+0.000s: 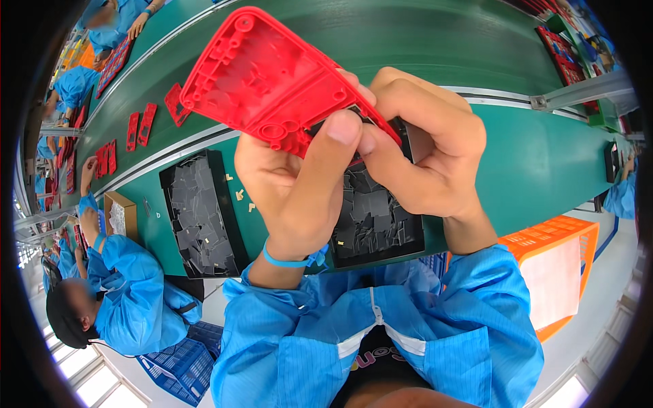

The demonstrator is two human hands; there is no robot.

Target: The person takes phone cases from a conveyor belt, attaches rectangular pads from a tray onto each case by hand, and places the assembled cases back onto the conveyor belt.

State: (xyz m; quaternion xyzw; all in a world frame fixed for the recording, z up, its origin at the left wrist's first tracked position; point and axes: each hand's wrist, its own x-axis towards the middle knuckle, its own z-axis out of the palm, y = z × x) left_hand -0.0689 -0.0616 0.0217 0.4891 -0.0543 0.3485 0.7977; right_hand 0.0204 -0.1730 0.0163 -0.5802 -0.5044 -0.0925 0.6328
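Observation:
A red plastic housing [272, 75], its ribbed and pegged inner side facing me, is held up over the bench. My left hand [292, 183] grips its near edge, thumb pressed on the inside. From the other side my right hand [428, 143] pinches its right end, thumb and fingers closed. Both thumb tips meet at a dark spot by the housing's edge; what lies under them is mostly hidden. Below my hands stands a black tray [377, 221] of dark grey thin sheets. To its left is a second black tray [201, 214] with similar sheets.
Small yellowish pieces [239, 195] lie on the green bench [517, 170]. Beyond a metal rail, red housings [146, 124] lie on a green conveyor [435, 41]. An orange crate [551, 265] stands at right. A co-worker in blue [136, 292] sits at left, by a cardboard box [121, 216].

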